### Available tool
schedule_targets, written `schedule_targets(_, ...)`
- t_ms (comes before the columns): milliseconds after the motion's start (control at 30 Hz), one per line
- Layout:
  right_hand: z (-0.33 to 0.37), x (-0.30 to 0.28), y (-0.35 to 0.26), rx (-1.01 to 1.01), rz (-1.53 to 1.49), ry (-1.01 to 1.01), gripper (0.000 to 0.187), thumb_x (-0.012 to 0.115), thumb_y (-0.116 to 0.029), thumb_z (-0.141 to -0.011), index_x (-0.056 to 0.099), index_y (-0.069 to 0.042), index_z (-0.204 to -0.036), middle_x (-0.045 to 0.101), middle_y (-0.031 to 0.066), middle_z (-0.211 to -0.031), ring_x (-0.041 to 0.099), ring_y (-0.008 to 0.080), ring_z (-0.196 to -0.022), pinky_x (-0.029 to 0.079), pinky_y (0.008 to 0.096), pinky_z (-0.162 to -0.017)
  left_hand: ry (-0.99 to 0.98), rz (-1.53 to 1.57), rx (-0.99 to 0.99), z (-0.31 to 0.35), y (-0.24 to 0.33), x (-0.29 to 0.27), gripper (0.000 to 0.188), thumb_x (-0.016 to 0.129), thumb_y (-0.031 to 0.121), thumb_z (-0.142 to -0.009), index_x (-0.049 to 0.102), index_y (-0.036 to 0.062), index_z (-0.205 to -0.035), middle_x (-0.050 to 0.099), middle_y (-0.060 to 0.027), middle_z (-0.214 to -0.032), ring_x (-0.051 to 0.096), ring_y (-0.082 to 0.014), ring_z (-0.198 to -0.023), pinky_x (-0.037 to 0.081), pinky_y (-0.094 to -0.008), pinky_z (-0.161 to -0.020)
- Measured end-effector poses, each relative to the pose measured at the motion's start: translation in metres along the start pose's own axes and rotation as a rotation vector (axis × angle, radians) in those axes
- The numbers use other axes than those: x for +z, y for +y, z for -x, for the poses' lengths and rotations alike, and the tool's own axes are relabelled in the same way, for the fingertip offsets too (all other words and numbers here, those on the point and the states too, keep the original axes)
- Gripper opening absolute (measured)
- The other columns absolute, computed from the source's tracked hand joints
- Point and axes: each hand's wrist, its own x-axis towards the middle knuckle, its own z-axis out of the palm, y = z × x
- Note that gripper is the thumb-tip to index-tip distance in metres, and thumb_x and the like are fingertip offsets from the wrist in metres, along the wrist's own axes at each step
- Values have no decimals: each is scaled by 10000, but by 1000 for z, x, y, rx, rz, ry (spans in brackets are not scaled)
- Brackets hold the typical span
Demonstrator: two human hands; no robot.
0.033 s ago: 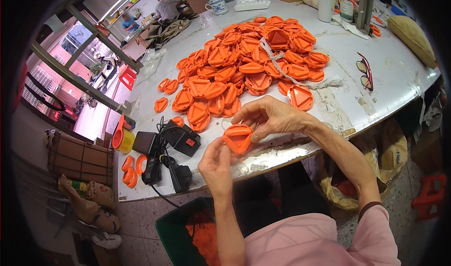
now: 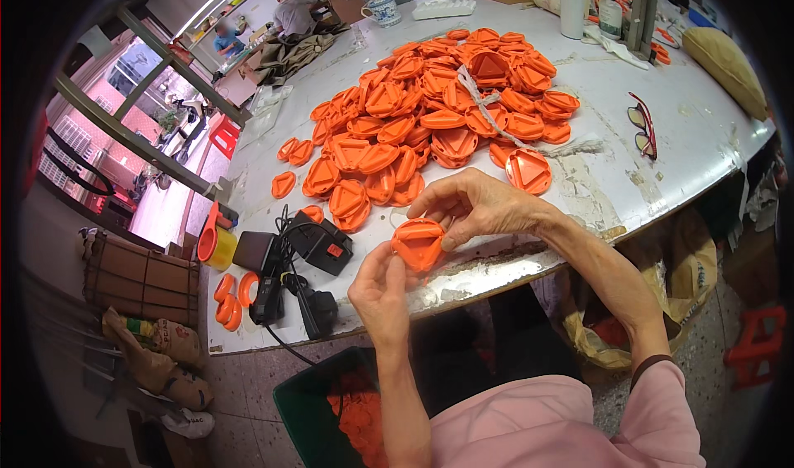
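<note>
Your left hand [image 2: 380,290] and right hand [image 2: 488,210] share one orange piece [image 2: 420,248], held over the worktop [image 2: 695,154] near its front edge. The left grip pinches the piece's left side with thumb and fingers. The right grip has its thumb on the other side, with fingers bent near the top. Holding both sides like this probably helps steady it and leaves its face turned up to you. The big orange pile [image 2: 430,88] sits just past your hands, maybe so it is easy to reach. The black cords [image 2: 289,249] lie to the left, which seems to leave you room. The piece looks smooth, shiny and hard, like plastic. It is roundish, with a triangle shape on its face, like many in the pile.
</note>
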Motion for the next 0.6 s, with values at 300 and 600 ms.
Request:
schedule_targets(300, -3, 1, 0, 3, -50, -39, 552, 764, 46, -659, 569, 15, -1174, 646, 96, -1024, 627, 129, -916, 525, 235, -816, 17, 25, 3, -2, 0, -1, 231, 557, 22, -896, 584, -93, -1094, 635, -61, -781, 557, -70, -592, 460, -186, -558)
schedule_targets(600, -1, 0, -2, -5, -103, -79, 586, 757, 71, -657, 539, 30, -1200, 641, 129, -1052, 634, 147, -940, 541, 248, -823, 26, 36, 1, -1, 0, 0, 242, 563, 34, -897, 585, -92, -1103, 639, -60, -789, 548, -66, -576, 450, -182, -544)
